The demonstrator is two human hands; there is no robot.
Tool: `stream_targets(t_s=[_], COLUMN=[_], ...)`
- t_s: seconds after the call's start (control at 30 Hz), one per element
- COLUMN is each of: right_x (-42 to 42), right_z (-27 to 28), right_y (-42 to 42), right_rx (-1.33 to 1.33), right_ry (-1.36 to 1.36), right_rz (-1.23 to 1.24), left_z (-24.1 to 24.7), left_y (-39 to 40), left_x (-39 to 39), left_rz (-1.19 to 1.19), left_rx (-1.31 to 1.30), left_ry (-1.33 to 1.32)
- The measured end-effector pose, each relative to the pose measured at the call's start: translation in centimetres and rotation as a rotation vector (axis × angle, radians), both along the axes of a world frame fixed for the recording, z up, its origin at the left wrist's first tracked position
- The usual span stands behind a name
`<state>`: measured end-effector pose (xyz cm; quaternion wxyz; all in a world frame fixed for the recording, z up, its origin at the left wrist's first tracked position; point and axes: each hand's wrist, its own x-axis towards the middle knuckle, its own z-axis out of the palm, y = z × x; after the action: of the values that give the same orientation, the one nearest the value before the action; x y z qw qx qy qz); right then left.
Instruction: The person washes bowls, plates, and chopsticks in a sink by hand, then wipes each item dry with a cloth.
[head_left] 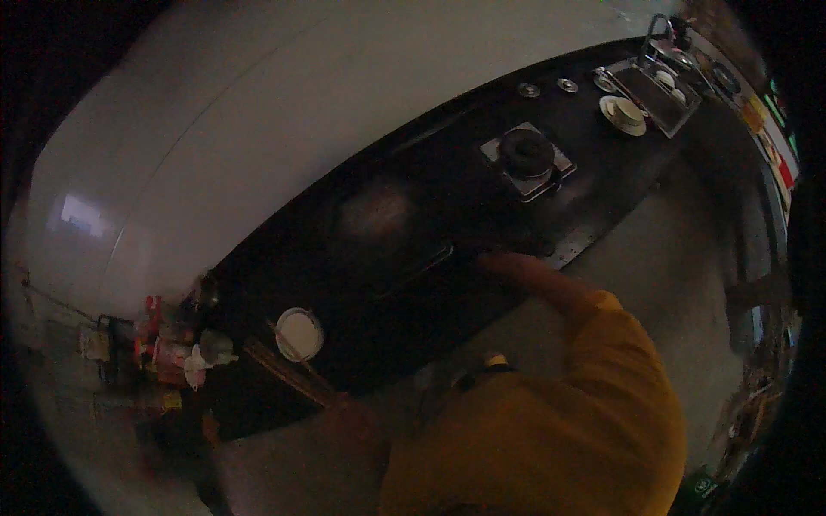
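Observation:
My left hand [352, 416] is low in the dim picture, closed around a long, thin brown utensil [284, 371]. It seems to have two arms, like tongs, but blur hides its exact kind. One arm crosses the edge of a round white bowl or plate [300, 332] on the black countertop [413, 335]. Farther right, my right hand [497, 263] reaches over the counter beside a dark item with a thin shiny edge [419, 267]. Darkness hides its fingers and whatever they may hold. Past this edge is a blurred reddish patch [377, 213], perhaps food or a reflection.
A black round pot or burner [528, 153] is on a square metal-cornered base. Stacked pale dishes [623, 116] lie beside a metal-rimmed sink [652, 97] with a faucet [655, 35]. Red and white items [171, 355] crowd the left end. A pale wall [258, 129] borders the counter.

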<state>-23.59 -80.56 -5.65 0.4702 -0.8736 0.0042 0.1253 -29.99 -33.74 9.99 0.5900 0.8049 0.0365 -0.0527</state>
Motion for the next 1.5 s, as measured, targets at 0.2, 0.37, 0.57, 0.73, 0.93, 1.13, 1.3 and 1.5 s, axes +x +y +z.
stream_targets(t_s=[0.2,0.37,0.57,0.73,0.93,1.13,1.3,1.5], right_x=[-5.9,-15.4,-19.2,-17.9,-12.0,-9.4,-9.5,-12.6], right_z=[4.8,7.3,7.4,11.0,14.0,8.8,13.9,19.0], right_y=[1.3,8.1,12.6,12.8,16.9,15.5,17.2,17.8], right_rx=[0.399,0.818,1.153,1.183,0.805,0.378,0.136,0.059], right_ry=[0.148,0.323,0.405,0.411,0.526,0.339,0.401,0.306], right_rz=[-0.113,-0.169,-0.296,-0.200,0.070,0.229,0.225,0.111], left_z=[-0.6,-3.4,-1.7,-4.1,1.7,3.3,-10.2,-17.4], left_y=[-0.4,-3.6,-9.0,-10.3,-4.9,2.4,17.6,18.1], left_x=[1.4,1.4,0.6,1.3,5.2,4.7,12.8,16.4], left_rz=[-0.301,-0.745,-1.174,-1.228,-1.201,-0.217,0.419,0.138], left_rx=[0.022,0.052,-0.019,0.202,0.698,0.706,-0.029,-0.187], left_ry=[0.091,0.219,0.374,-0.758,-0.875,-0.553,0.397,0.495])
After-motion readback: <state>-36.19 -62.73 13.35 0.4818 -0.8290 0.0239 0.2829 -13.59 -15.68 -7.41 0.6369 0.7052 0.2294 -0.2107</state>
